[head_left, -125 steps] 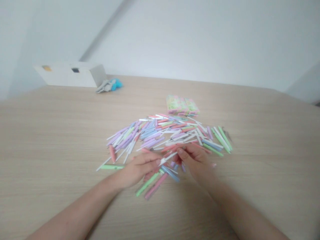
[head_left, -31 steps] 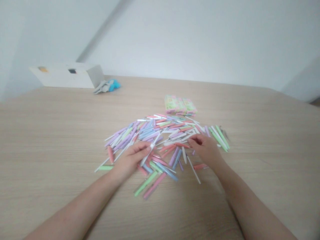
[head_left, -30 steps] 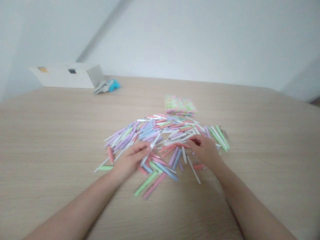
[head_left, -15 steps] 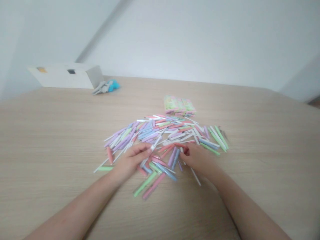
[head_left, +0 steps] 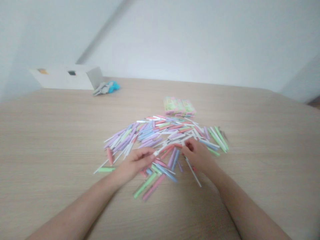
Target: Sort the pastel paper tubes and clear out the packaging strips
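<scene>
A spread of thin pastel and white sticks (head_left: 147, 134) lies across the middle of the wooden table. Over its near left part, my left hand (head_left: 140, 161) pinches a slim white piece (head_left: 156, 153) between thumb and fingers. My right hand (head_left: 196, 153) is closed at the right of the spread, its fingertips beside a red stick (head_left: 178, 145); what they hold is blurred. Below and between the hands lie green (head_left: 146, 185), pink (head_left: 154, 187) and blue sticks (head_left: 167, 172).
Stacked green and pink packets (head_left: 178, 106) stand behind the sticks. At the back left are a white box (head_left: 65, 80) and a grey and blue cloth-like bundle (head_left: 106, 88). Several green and white sticks (head_left: 218, 138) lie at the right.
My left hand has shifted slightly right and down, and the white piece in it is tilted lower. My right hand has moved a little up, its fingers more curled.
</scene>
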Available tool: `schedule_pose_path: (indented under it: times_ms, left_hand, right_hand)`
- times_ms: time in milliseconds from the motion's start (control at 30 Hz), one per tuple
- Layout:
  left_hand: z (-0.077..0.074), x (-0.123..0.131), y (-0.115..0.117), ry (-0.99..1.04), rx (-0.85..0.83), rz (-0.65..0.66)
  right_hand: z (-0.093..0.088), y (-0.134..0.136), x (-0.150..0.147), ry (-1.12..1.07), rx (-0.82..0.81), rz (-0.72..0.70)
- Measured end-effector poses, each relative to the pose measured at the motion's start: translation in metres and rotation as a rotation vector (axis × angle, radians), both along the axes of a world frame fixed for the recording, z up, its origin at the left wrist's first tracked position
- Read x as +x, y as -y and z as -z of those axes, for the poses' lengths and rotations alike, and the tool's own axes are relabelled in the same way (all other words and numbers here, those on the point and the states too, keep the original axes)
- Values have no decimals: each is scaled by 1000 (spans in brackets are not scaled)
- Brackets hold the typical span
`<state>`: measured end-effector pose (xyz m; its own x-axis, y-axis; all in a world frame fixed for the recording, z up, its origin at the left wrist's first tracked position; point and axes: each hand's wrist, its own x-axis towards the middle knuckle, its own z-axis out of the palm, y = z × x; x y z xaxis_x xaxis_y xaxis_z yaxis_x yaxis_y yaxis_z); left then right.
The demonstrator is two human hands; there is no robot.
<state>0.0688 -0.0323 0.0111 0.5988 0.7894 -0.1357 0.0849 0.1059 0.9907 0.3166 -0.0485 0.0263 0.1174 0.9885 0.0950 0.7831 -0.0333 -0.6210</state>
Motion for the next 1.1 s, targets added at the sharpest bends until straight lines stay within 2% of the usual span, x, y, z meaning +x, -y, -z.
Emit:
schedule_pose_path:
  times_ms: [133,200,267,333,433,600,900,1100]
  left_hand:
    - [-2,0,0,-38,26,20]
    - [-2,0,0,-59,30,22]
    - [-3,1,0,-74,38,20]
    - [-3,1,0,-90,43,19]
    - [-4,0,1,-102,43,27]
    - [-5,0,2,-104,70,33]
    - [-6,2,2,-118,98,40]
    - [-9,3,3,-136,132,47]
  right_hand:
    - [-5,0,4,-693,-1,-156]
    - [-5,0,8,-892,89,-172]
    - [-4,0,11,-989,166,-180]
    - [-5,2,12,-1004,191,-210]
    - [-9,7,11,-909,187,-234]
    - [-18,14,6,-773,98,-196]
    - [-19,16,8,-684,-1,-199]
    - [-20,16,6,-695,-6,-297]
